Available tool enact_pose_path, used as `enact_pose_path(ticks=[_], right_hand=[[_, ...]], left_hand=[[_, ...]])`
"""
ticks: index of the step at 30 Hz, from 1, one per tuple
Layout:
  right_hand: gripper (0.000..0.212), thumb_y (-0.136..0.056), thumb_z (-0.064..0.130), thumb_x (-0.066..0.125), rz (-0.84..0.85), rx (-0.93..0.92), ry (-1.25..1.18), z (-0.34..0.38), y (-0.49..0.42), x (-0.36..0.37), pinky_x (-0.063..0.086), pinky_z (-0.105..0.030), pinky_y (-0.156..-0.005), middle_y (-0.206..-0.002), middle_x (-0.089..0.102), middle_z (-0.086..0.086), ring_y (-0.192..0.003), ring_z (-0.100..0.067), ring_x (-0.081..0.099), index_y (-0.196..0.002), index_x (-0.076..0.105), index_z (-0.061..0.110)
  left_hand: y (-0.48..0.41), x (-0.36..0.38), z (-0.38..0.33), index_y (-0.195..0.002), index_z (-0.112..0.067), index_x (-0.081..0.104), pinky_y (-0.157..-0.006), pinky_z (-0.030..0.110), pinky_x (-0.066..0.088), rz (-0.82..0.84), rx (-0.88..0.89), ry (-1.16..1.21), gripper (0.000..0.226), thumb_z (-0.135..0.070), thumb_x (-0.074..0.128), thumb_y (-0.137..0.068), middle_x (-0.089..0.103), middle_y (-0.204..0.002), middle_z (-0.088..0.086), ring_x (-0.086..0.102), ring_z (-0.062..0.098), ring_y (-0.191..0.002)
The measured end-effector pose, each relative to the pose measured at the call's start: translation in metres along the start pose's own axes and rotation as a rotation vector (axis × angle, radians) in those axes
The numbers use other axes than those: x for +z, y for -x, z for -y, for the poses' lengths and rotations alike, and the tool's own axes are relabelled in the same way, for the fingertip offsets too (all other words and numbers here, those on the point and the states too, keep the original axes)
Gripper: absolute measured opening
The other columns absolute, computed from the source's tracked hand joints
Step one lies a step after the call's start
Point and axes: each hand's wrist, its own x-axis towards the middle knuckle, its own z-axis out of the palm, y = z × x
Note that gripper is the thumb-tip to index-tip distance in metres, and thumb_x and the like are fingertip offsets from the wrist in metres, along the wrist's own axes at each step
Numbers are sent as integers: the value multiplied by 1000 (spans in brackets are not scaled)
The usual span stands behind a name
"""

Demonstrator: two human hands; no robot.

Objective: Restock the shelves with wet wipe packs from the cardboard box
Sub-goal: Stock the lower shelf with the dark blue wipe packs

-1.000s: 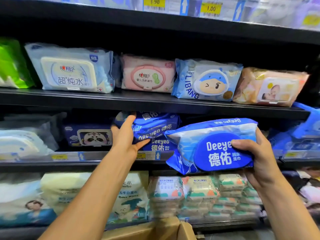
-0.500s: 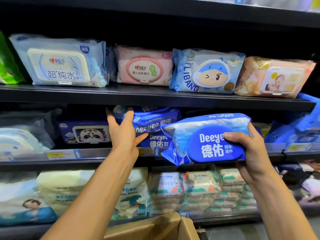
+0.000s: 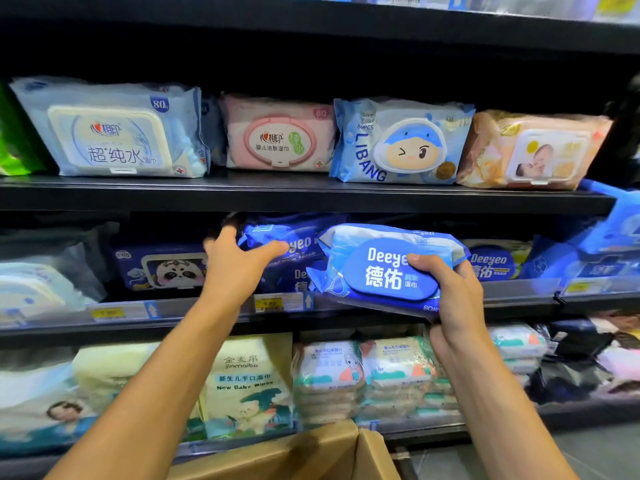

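My right hand [image 3: 452, 292] grips a blue Deeyeo wet wipe pack [image 3: 377, 268] by its right end, holding it at the front lip of the middle shelf [image 3: 519, 289]. My left hand [image 3: 235, 268] reaches into that shelf with fingers spread and the thumb against the dark blue Deeyeo packs [image 3: 291, 251] stacked there. Another Deeyeo pack [image 3: 491, 261] lies to the right of the held one. The cardboard box [image 3: 311, 455] shows its open flaps at the bottom centre.
The upper shelf [image 3: 277, 195] carries a pale blue pack, a pink pack, a Libang pack [image 3: 398, 143] and an orange pack. A panda pack [image 3: 166, 268] lies left of my left hand. The lower shelf holds Jinmaibo baby wipes [image 3: 249, 382] and stacked small packs.
My right hand has carried the Deeyeo pack up and inward to the middle shelf's edge. My left hand stays at the stacked packs, its thumb now spread right across them.
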Motion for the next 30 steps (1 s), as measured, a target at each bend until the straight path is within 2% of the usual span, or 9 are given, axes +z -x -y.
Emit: enact_pose_path(ticks=[3,6,10,12,14,17,21,27,30], right_hand=[[41,-72,2,80,28,6,12,2,1,-4,59,-51,-93,-108,78,-10,-92,-26,75,-108,66,17],[53,-65,3,80,90,4,27,6,4,-11,60,-48,-90,-113,77,-14,-92,-27,75,-115,65,14],[69,-58,4,77,161,7,15,9,3,-26,64,-39,-77,-117,74,-18,-89,-28,74,-126,62,5],[66,-65,8,69,197,10,-13,9,3,-30,63,-39,-75,-112,75,-18,-87,-28,74,-130,59,1],[60,-66,10,63,238,7,-25,11,4,-31,64,-37,-71,-101,78,-12,-80,-25,76,-126,61,2],[49,-67,6,57,322,-11,-26,15,10,-26,64,-35,-67,-92,79,-7,-75,-22,77,-115,64,8],[45,-66,5,55,381,-20,-18,16,16,-18,64,-33,-62,-87,80,-6,-71,-21,77,-109,66,9],[49,-63,7,52,397,-4,1,19,18,-15,63,-32,-56,-82,79,-9,-66,-22,76,-111,64,5],[53,-64,8,53,369,-12,14,19,15,-20,62,-35,-60,-84,79,-9,-67,-23,75,-116,63,3]], left_hand=[[-6,-14,5,-123,-20,45,-95,31,40,34,157,-246,75,-37,92,-66,49,-121,-2,52,16,-109],[-21,-22,5,-108,-14,58,-85,29,51,165,160,-222,62,-33,94,-62,68,-99,-11,63,0,-85],[-44,-24,13,-116,-14,64,-77,23,55,222,162,-240,74,-39,97,-54,76,-100,-1,72,8,-91],[-49,-22,17,-119,-12,61,-77,23,58,215,176,-136,73,-28,98,-57,77,-93,-6,73,3,-85],[-46,-18,19,-119,-9,56,-63,14,56,204,192,-60,63,-7,91,-67,76,-75,-12,72,-2,-72],[-50,-12,33,-125,-20,57,-76,37,62,129,206,35,75,-21,95,-60,76,-99,10,75,25,-94],[-39,-1,44,-123,-43,53,-98,33,50,-18,359,-28,67,-32,90,-68,62,-124,-1,62,15,-109],[-43,12,47,-140,-20,55,-104,24,40,-89,414,-148,65,-33,81,-82,51,-140,4,52,20,-126],[-52,10,46,-139,-20,54,-102,39,47,-122,409,-333,66,-45,77,-83,52,-143,7,55,34,-123]])
